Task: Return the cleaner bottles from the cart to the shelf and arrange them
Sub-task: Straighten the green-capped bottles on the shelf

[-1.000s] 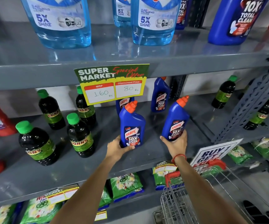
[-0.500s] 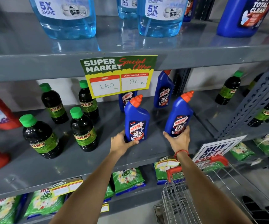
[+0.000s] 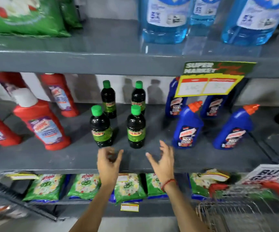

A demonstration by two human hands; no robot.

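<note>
Two blue cleaner bottles with orange caps stand at the front of the grey middle shelf [image 3: 68, 158]: one [image 3: 187, 128] on the left, one [image 3: 234, 129] on the right, with two more blue bottles [image 3: 174, 102] behind them. Several dark bottles with green caps [image 3: 136, 128] stand in the shelf's middle. My left hand [image 3: 109, 160] hovers empty, fingers apart, just below the front left dark bottle [image 3: 101, 128]. My right hand [image 3: 163, 158], also empty with spread fingers, is below the front right dark bottle. Neither hand touches a bottle.
Red bottles [image 3: 41, 124] stand on the shelf's left. Large pale blue bottles [image 3: 163, 22] fill the upper shelf, green packets [image 3: 128, 188] the lower one. A yellow price sign [image 3: 210, 81] hangs from the upper shelf edge. The wire cart [image 3: 242, 208] with red handle is at bottom right.
Both hands let go of the two front blue bottles, which stay standing. The view and my hands shifted left, to in front of the dark green-capped bottles.
</note>
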